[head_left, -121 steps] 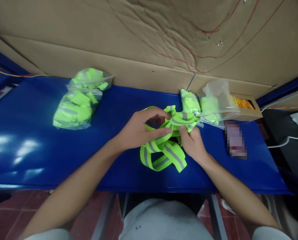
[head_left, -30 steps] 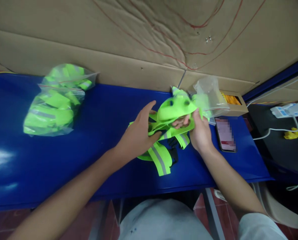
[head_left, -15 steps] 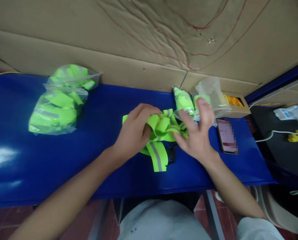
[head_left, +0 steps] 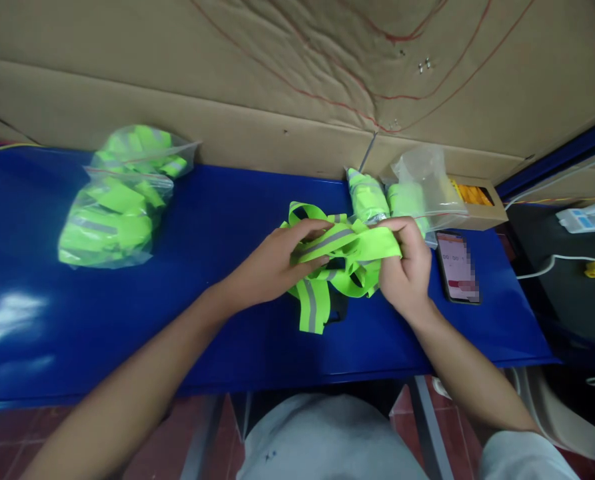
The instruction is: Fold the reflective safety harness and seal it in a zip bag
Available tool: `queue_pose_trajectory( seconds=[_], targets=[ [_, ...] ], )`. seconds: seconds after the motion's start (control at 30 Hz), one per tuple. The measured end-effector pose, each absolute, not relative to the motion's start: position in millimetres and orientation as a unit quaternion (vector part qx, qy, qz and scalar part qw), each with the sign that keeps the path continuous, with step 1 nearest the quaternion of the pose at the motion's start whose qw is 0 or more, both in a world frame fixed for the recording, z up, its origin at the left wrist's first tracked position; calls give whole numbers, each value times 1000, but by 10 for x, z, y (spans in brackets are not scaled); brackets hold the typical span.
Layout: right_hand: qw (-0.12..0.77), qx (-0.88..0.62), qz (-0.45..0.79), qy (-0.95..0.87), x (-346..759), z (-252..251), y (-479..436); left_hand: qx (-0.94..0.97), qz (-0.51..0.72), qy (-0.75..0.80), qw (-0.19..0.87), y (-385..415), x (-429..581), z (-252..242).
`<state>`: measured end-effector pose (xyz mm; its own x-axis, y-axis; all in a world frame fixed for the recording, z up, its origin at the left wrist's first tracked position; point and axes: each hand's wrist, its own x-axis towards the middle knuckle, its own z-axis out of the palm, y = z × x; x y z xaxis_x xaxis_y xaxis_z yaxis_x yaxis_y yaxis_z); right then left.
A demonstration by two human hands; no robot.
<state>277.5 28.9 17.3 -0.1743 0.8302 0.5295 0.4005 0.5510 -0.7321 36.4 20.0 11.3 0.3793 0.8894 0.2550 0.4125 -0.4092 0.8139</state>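
A tangled neon-yellow reflective strap (head_left: 330, 241) with a grey stripe lies bunched in the middle of the blue table. My left hand (head_left: 272, 260) grips a loop of it between thumb and fingers from the left side. On the right, my right hand (head_left: 408, 263) is closed around another part of the strap, thumb and fingers pinching the band. One flat strap end hangs toward the table's front edge, beside a black plastic buckle (head_left: 338, 308) that is partly hidden.
Two clear zip bags (head_left: 110, 223) of neon straps lie at the left. Behind my right hand are rolled neon straps (head_left: 367, 197) and a clear plastic bag (head_left: 422, 177). A cardboard box (head_left: 487, 212) and a phone (head_left: 457, 267) stand right. A cardboard wall (head_left: 227, 127) borders the blue table (head_left: 217, 207).
My right hand, spread apart above the strap before, has come down and closed on it. Loops of the strap have been lifted and spread out between both hands.
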Motion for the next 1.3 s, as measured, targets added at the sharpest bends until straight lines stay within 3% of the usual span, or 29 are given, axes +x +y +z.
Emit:
queue_pose_trajectory(
  seconds=[0.17,0.37,0.5,0.57,0.73,0.83,0.97,1.17,1.3],
  targets=[
    [555,-390,286,-677,2813,178,466,746,306,404,432,241,262,141],
    [417,-386,231,-789,2917,191,544,613,480,421,466,275,292,139],
    [282,-294,224,-885,2872,281,393,594,546,463,366,222,381,164],
    [268,-276,195,-902,2805,278,314,609,544,468,338,176,424,182],
    [368,-244,-67,-895,2659,119,232,604,520,438,415,127,452,206],
    [375,-266,-116,-880,2681,94,261,583,513,398,489,139,416,221],
    [404,-321,-108,-850,2772,153,328,622,468,320,540,104,411,237],
    [489,-394,-40,-777,2833,216,373,754,406,368,362,69,403,207],
    [579,-457,147,-660,2897,235,502,797,311,443,267,141,326,143]
  ],
)
